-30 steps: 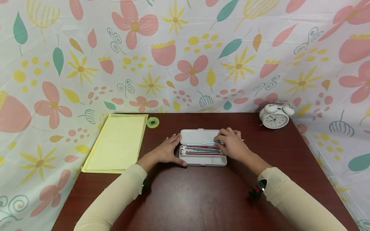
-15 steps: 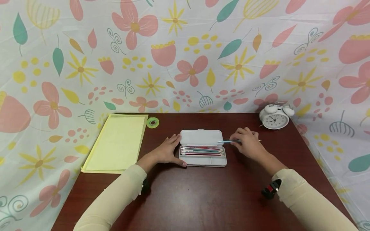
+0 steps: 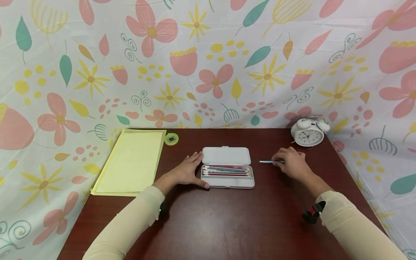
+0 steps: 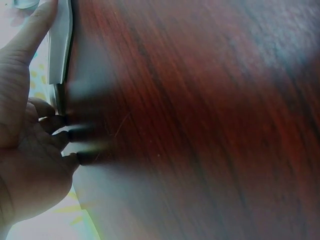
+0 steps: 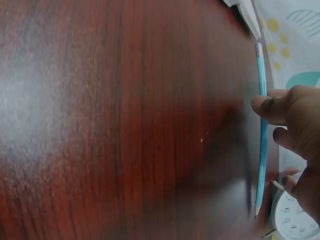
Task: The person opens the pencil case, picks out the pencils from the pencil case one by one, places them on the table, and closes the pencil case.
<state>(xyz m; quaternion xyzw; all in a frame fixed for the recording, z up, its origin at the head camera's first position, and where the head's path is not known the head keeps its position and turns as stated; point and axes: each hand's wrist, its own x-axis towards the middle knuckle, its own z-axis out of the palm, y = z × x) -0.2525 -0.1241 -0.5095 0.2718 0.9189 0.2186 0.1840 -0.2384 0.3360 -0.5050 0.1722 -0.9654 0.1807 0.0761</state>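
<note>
In the head view a white pencil case (image 3: pixel 227 182) lies with its lid (image 3: pixel 226 156) folded back on the table. Several pencils (image 3: pixel 225 170) lie side by side in its back compartment. My left hand (image 3: pixel 186 169) rests at the case's left side, fingers spread, thumb at the front corner and fingertips by the lid. To the right of the case, my right hand (image 3: pixel 291 162) pinches a light blue pencil (image 5: pixel 262 145) between thumb and fingers. The right wrist view shows most of that pencil's length, its tip towards the alarm clock.
A white twin-bell alarm clock (image 3: pixel 308 133) stands at the back right. On the left lies a yellow zip folder (image 3: pixel 130 162), with a green tape roll (image 3: pixel 171 138) beside its upper corner. Patterned cloth (image 3: pixel 208 72) hangs behind the dark wooden table (image 3: pixel 214 224).
My right hand has carried the light blue pencil rightward, from above the case to the table's right part. The left hand has stayed at the case.
</note>
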